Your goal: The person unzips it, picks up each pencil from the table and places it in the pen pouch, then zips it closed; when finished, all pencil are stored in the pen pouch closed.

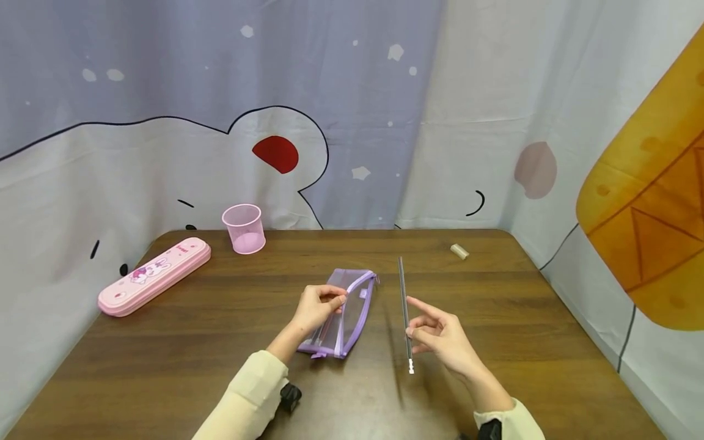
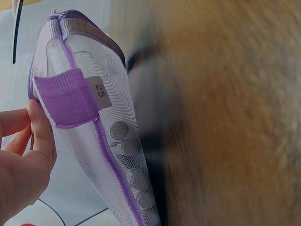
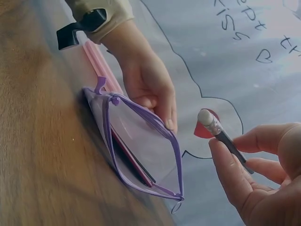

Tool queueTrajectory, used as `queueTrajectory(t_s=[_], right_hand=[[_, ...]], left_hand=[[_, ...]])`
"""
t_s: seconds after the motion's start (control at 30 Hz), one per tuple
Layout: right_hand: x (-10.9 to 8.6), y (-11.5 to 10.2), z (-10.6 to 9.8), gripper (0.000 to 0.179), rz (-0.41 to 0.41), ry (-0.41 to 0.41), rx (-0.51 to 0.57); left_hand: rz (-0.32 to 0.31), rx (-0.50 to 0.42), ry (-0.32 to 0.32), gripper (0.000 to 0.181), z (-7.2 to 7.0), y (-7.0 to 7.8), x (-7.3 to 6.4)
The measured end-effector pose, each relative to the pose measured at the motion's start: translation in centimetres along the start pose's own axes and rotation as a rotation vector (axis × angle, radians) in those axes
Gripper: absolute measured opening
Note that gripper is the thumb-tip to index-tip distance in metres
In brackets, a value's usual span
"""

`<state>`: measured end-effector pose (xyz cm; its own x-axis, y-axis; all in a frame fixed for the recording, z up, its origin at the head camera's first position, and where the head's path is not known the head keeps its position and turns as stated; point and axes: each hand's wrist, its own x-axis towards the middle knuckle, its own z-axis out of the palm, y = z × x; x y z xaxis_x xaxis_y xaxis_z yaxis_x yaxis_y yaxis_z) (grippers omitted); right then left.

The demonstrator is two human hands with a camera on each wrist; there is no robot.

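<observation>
A purple mesh zip pouch (image 1: 360, 327) lies on the table with its mouth spread apart. My left hand (image 1: 316, 311) pinches the upper edge of that mouth between thumb and fingers. Inside the pouch, a few slim pencils (image 3: 134, 162) show in the right wrist view. To the right of the pouch, my right hand (image 1: 440, 342) holds a dark pencil (image 1: 403, 293) between thumb and fingers. Its white eraser end (image 3: 205, 117) points back toward me. The pouch's purple tab (image 2: 68, 99) and a "25" label face the left wrist camera.
On the left of the brown table (image 1: 522, 342) lies a pink pencil case (image 1: 159, 275) with a rabbit picture. A see-through pink cup (image 1: 245, 235) stands near the back edge. A small beige block (image 1: 459, 251) lies at the back right. A printed curtain (image 1: 352, 110) hangs behind.
</observation>
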<state>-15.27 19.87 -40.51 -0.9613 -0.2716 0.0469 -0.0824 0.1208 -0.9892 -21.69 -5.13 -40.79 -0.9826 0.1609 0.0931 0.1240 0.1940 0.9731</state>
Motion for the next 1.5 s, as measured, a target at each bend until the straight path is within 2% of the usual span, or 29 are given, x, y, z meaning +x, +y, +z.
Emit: queueTrajectory(t_s=[0.23, 0.47, 0.63, 0.73, 0.87, 1.0, 1.2, 1.37, 1.5], right_hand=[[0.5, 0.8, 0.9, 0.059, 0.034, -0.033, 0.003], [2.3, 2.3, 3.7, 0.060, 0.192, -0.100, 0.077], [4.4, 3.0, 5.6, 0.060, 0.256, -0.039, 0.147], [5.4, 3.1, 6.5, 0.060, 0.269, 0.035, 0.160], [6.0, 3.2, 7.3, 0.059, 0.270, 0.104, 0.164], [6.3, 3.4, 8.1, 0.059, 0.247, 0.132, 0.154], [6.3, 4.1, 8.8, 0.053, 0.154, 0.189, 0.030], [6.0, 4.6, 7.9, 0.040, 0.098, 0.265, -0.074], [5.7, 5.1, 6.3, 0.034, 0.101, 0.291, -0.136]], left_hand=[[-0.004, 0.017, 0.008, 0.016, 0.0, 0.7, -0.4], [-0.003, 0.009, 0.015, 0.016, 0.1, 0.7, -0.5], [0.001, 0.001, 0.006, 0.016, 0.3, 0.7, -0.5], [0.015, -0.008, -0.028, 0.017, 0.7, -0.4, -0.1], [0.031, -0.003, -0.064, 0.016, 1.3, -1.6, 0.3], [0.026, -0.001, -0.071, 0.015, 1.7, -2.1, 0.5], [0.010, -0.043, -0.063, 0.016, 2.0, -2.1, 0.5], [0.000, -0.048, -0.046, 0.016, 1.8, -1.8, 0.5], [0.001, -0.039, -0.034, 0.016, 1.6, -1.5, 0.4]])
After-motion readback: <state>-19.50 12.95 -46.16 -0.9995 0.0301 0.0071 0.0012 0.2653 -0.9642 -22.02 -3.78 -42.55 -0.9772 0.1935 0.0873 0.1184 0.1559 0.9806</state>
